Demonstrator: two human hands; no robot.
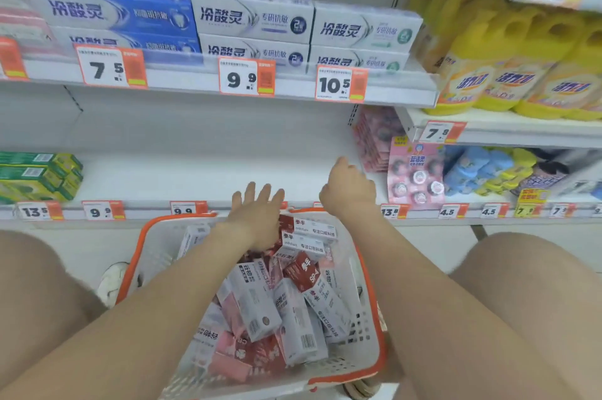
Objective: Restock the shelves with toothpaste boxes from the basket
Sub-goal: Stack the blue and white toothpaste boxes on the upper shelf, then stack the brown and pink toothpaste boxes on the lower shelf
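Left hand spread flat, right hand loosely curled, both empty above basket's far rim. Pick step; next move likely called for gripping a toothpaste box inside basket.

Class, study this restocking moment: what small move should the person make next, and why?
Probably lower the open, empty left hand onto the white-and-red toothpaste box at the far end of the orange-rimmed white plastic basket and grip it, because the white shelf just ahead has bare space to fill.

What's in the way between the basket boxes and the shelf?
Nothing visible. The shelf is bare right behind the basket; green boxes sit far left, pink packs far right.
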